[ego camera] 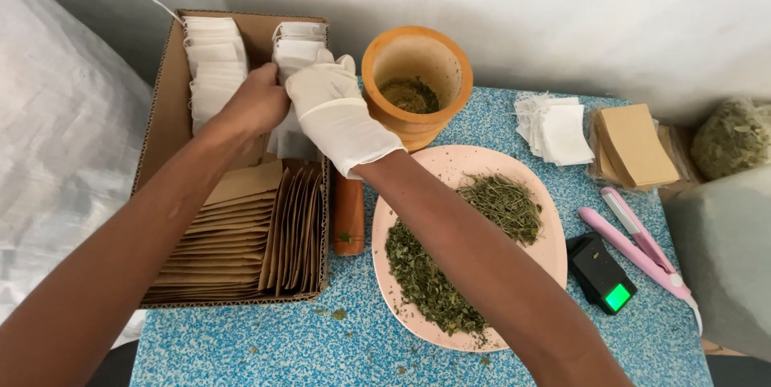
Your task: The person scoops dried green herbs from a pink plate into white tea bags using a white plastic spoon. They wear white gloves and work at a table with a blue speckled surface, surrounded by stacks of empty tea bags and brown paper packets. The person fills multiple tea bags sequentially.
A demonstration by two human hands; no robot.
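Both forearms reach away from the camera into a cardboard box (165, 106) at the left end of a blue speckled table (321, 347). Brown paper envelopes (241, 246) fill its near half; two rows of white filter bags (213, 66) stand on edge in its far half. The bare left hand (257, 102) closes around bags between the rows, fingers curled, though exactly how many it pinches I cannot tell. The gloved right hand (333, 110) presses against the right-hand row, its fingers bent over the bag tops; whether it actually grips one is hidden. These bags look thin, soft and very light, easily creased, so they are probably best taken by the top edge between fingertips. Right of the box lie an orange pestle (348, 214), a wooden mortar (416, 82) and a pink plate (546, 254) of dried green herbs (450, 266). Further right sit loose white bags (558, 130), brown sachets (638, 146), a small black scale (601, 273) and a pink heat sealer (638, 246).
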